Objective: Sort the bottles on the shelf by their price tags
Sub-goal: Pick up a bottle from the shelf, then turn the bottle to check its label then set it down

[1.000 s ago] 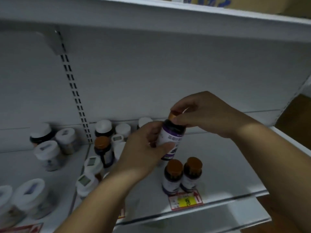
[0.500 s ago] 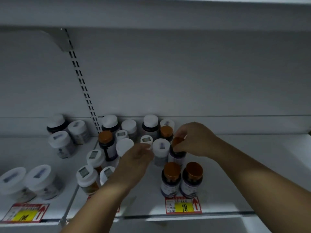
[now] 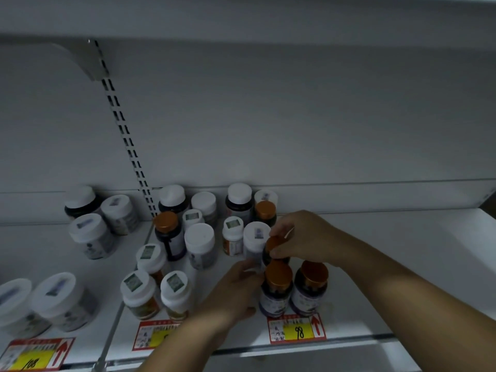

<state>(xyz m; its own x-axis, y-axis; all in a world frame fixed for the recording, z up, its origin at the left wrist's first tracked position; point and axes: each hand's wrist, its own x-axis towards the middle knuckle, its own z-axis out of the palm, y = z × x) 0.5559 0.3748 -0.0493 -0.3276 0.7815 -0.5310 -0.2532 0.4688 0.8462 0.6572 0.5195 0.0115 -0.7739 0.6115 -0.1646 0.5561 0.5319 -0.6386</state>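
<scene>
My right hand (image 3: 300, 237) grips the orange cap of a dark bottle (image 3: 271, 249) that stands on the white shelf (image 3: 389, 264), just behind two matching orange-capped dark bottles (image 3: 277, 288) (image 3: 312, 285). These two stand above a red and yellow price tag marked 98 (image 3: 296, 328). My left hand (image 3: 233, 294) rests low beside the left bottle of the pair, fingers curled near its side; I cannot tell whether it grips it.
Several white-capped jars (image 3: 200, 245) and orange-capped bottles (image 3: 167, 234) crowd the shelf's middle and left. Further price tags sit on the front edge: one marked 108 (image 3: 35, 354), another (image 3: 154, 334) partly hidden by my left arm. A slotted upright (image 3: 126, 146) runs up the back wall.
The bottle came down from mid-air onto the shelf behind the two orange-capped bottles, still in my right hand. My left hand let go of it and dropped beside the front pair.
</scene>
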